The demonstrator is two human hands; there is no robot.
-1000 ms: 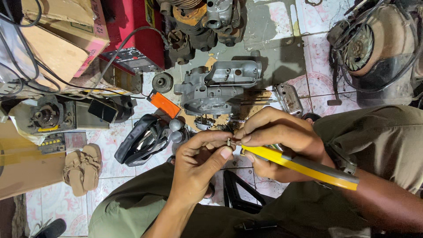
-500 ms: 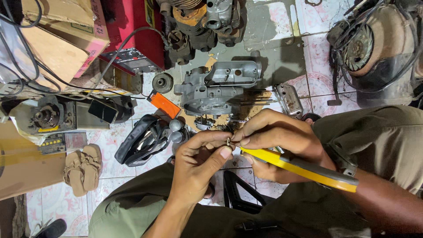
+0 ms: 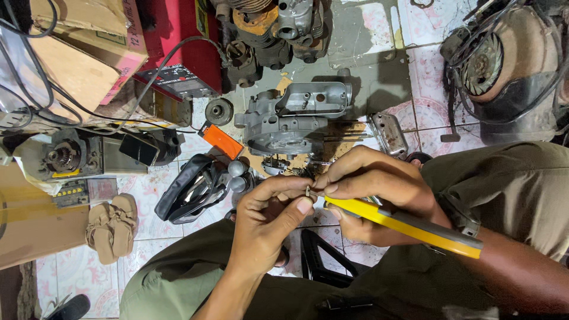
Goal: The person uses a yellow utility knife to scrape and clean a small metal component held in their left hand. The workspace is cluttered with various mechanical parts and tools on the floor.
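Nearest the camera, over the lap in olive trousers, the left hand [image 3: 269, 222] comes up from below with thumb and forefinger pressed together on a tiny metal part [image 3: 307, 191], pinching it at the fingertips. The right hand [image 3: 376, 186] meets it from the right, its fingertips closed on the same small part, while a yellow-handled tool [image 3: 403, 224] runs under its palm and slants down to the right. The part sits between the two hands, just above the knees. Beyond the hands, on the tiled floor [image 3: 427, 112], lie a black pouch [image 3: 189, 188], an orange box [image 3: 221, 141] and a grey engine casing [image 3: 296, 115]. Left of these rests a pair of tan sandals [image 3: 111, 226]. Farther off stand a red machine [image 3: 178, 35], cardboard boxes [image 3: 77, 65] and a round fan housing [image 3: 504, 65].
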